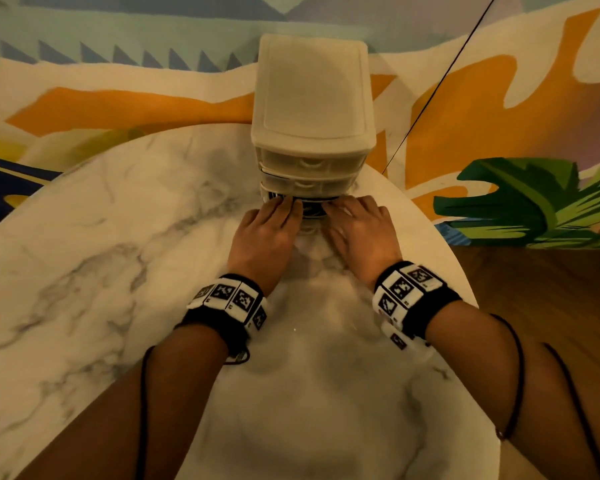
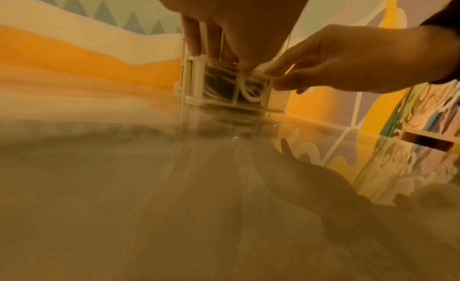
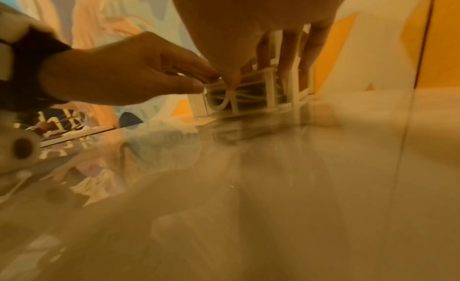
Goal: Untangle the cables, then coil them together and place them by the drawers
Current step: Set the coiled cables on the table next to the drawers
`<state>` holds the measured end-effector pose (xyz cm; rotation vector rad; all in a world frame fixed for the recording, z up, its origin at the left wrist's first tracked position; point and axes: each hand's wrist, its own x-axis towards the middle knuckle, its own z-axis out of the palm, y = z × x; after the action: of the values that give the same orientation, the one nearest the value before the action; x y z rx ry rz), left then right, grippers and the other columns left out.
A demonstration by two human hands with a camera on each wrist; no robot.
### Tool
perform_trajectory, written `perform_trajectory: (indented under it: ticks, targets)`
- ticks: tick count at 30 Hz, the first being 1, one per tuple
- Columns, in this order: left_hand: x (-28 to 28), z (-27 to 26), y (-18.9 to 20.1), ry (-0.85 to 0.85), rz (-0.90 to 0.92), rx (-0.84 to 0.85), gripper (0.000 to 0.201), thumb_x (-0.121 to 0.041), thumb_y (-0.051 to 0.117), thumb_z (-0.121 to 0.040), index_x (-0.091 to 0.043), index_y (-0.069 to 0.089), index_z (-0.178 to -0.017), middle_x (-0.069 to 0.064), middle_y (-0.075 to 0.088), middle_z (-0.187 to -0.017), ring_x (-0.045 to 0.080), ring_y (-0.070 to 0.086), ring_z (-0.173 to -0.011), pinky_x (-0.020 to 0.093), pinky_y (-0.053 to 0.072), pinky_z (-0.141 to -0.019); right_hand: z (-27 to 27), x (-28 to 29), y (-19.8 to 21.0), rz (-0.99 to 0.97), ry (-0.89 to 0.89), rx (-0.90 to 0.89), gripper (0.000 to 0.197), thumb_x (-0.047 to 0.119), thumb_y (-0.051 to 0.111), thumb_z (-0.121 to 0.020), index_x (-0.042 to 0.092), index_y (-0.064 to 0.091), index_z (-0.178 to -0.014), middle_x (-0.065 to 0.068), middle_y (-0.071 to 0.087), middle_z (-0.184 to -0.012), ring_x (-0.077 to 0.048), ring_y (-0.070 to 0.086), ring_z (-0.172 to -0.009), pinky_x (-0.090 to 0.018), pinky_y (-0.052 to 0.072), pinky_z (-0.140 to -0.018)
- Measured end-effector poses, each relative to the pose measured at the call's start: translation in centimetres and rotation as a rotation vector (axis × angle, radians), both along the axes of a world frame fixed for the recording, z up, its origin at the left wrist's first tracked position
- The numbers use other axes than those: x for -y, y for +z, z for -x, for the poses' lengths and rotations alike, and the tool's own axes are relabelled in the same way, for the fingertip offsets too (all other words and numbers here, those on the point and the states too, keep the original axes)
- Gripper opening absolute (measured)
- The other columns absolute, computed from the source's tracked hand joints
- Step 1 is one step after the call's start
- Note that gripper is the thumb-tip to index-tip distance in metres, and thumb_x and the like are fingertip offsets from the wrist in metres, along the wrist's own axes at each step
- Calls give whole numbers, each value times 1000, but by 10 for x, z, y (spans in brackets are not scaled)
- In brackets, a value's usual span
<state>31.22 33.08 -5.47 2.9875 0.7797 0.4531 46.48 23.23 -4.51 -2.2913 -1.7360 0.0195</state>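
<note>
Nearest the viewer, both forearms reach forward over the marble table (image 1: 125,216), each wrist carrying a marker band. Further in, the left hand (image 1: 264,233) and right hand (image 1: 362,230) meet at the front of a low drawer of the white drawer unit (image 1: 312,133). The wrist views show cables (image 2: 251,88), pale loops over darker strands, packed inside that translucent drawer. The right hand's thumb and forefinger pinch a pale loop at the drawer's upper edge; the left hand's fingers curl down onto the same bundle, but whether they actually grip a strand cannot be told. Assessed risks: the bundle appears untidy and not yet freed, so a sharp pull could tighten the tangle or snag on the drawer front; the light unit, at the far edge of the table, could be dragged or tipped.
</note>
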Motion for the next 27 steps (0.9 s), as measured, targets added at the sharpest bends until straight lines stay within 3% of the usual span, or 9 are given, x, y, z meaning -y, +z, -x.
perform_trajectory:
  ticks: [4,7,10,13,15,17,22,25,27]
  targets:
    - [-6,-12,8,140,92,31,9,-9,64,-78,-6,66,-86,15,59,-102,35,55,-90,44,53,-69,-3,-7,-2,-67,-122,-157,27,24,68,-82,12,63,-105,-10,56,-109,-30,53,-95,-41,49,-74]
    - [-6,-13,9,173,126,92,9,-15,63,-80,-6,65,-81,14,59,-97,35,54,-88,44,51,-70,-3,-7,-2,-90,-229,-260,32,31,71,-78,14,56,-101,-6,50,-106,-25,49,-95,-36,47,-73]
    - [2,-5,11,483,433,339,13,-19,55,-85,-7,61,-86,13,58,-97,33,55,-89,37,45,-72,-2,-5,-1,-69,-353,-350,33,44,68,-78,17,51,-88,1,49,-90,-18,46,-78,-30,37,-63]
    - [12,1,10,788,828,465,15,-18,54,-87,-11,64,-96,7,67,-97,26,60,-92,25,41,-73,5,4,-6,-76,-492,-583,40,44,63,-82,12,48,-64,-5,53,-63,-20,45,-58,-39,43,-56]
    - [18,-6,9,737,1028,474,19,-18,53,-87,-15,66,-101,4,70,-97,23,63,-92,27,48,-80,8,5,-12,-83,-511,-749,29,31,56,-88,9,57,-68,-10,62,-65,-27,56,-62,-45,51,-66]
    - [19,-15,10,659,1102,453,18,-18,53,-86,-17,66,-98,7,70,-95,27,63,-89,39,53,-81,3,-4,-16,-51,-557,-891,25,32,47,-84,14,62,-78,-12,68,-77,-35,63,-74,-52,54,-71]
    - [7,-22,12,614,1107,391,18,-19,50,-90,-14,62,-101,10,67,-101,29,61,-95,38,50,-84,-20,-29,-45,63,-574,-968,24,39,39,-71,20,51,-75,-16,68,-87,-38,62,-84,-56,52,-80]
    - [7,-18,14,595,1055,363,18,-20,53,-90,-13,63,-103,6,67,-103,23,61,-96,29,47,-80,-16,-27,-34,80,-595,-956,28,39,40,-73,15,53,-80,-15,67,-87,-38,62,-83,-55,52,-80]
    - [11,-17,20,591,931,401,16,-21,55,-87,-13,63,-98,4,66,-100,22,60,-93,30,47,-78,-5,-22,-14,65,-609,-941,30,41,43,-79,13,55,-82,-12,67,-85,-35,62,-82,-53,52,-81]
